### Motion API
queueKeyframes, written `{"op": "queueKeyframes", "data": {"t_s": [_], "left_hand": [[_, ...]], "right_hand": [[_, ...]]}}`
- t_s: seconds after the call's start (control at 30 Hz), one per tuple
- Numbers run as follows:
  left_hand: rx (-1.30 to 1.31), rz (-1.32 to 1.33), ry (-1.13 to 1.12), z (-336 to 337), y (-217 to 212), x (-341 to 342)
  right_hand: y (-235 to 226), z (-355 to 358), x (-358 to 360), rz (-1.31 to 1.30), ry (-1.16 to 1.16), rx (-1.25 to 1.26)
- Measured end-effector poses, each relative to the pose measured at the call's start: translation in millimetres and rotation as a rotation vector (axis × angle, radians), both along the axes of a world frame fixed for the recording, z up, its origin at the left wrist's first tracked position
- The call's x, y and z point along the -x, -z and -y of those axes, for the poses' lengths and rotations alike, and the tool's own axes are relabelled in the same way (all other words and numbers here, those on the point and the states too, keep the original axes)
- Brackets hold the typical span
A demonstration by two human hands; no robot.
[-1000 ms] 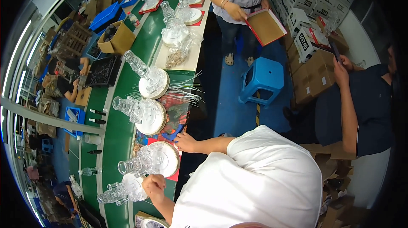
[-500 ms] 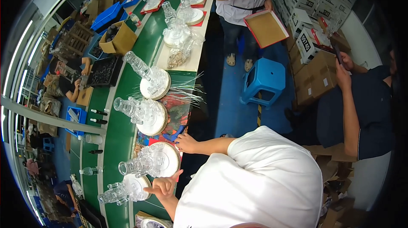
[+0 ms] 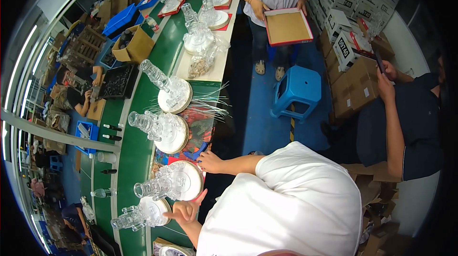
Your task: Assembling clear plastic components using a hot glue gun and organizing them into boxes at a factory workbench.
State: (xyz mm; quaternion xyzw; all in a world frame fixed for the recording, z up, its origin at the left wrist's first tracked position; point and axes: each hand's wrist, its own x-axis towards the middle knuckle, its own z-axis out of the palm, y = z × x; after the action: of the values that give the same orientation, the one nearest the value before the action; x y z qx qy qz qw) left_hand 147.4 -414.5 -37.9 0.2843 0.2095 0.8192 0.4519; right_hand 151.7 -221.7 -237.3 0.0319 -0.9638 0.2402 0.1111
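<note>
My left hand (image 3: pixel 183 212) has its index finger and thumb stretched apart and the other fingers curled. The index fingertip meets the rim of a round white base (image 3: pixel 153 211) bearing clear glass pieces. My right hand (image 3: pixel 208 161) is at the table edge with its fingers bent, beside a curved blue object (image 3: pixel 196 152); what the fingers hold, if anything, is hidden. Between my hands lies another white disc (image 3: pixel 191 179) with clear glassware, on something red. Two more such discs, the closer one (image 3: pixel 174 134) and a farther one (image 3: pixel 179 95), stand beyond.
Thin wires (image 3: pixel 210 106) spread beside the farther disc. More glassware lines the green table (image 3: pixel 126 160). Across the aisle a person holds an open red-edged box lid (image 3: pixel 288 27). A blue stool (image 3: pixel 298 91) stands on the floor. At right, another person holds a phone (image 3: pixel 380 63) near stacked cartons (image 3: pixel 355 84).
The standing person has lowered a raised hand onto the box lid, which is now held level in both hands. My hands have hardly moved.
</note>
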Motion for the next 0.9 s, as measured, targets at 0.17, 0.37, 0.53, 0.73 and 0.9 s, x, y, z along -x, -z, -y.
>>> {"op": "queueKeyframes", "data": {"t_s": [0.17, 0.37, 0.53, 0.73, 0.9], "left_hand": [[0.272, -0.062, -0.048, -2, 13, 2], [0.365, -0.136, 0.002, -11, 3, -6], [1.120, -0.686, -0.117, -14, 25, -5], [1.484, -0.935, -0.042, -10, 40, -17], [1.513, -0.897, -0.052, -10, 43, -16]], "right_hand": [[-5, -2, 2, -0.005, -0.048, -0.032], [-7, -3, 1, -0.027, -0.056, -0.051], [-3, -6, 4, -0.103, -0.090, -0.125], [-4, -7, 7, -0.174, -0.147, -0.161], [-6, -14, 4, -0.160, -0.119, -0.047]]}}
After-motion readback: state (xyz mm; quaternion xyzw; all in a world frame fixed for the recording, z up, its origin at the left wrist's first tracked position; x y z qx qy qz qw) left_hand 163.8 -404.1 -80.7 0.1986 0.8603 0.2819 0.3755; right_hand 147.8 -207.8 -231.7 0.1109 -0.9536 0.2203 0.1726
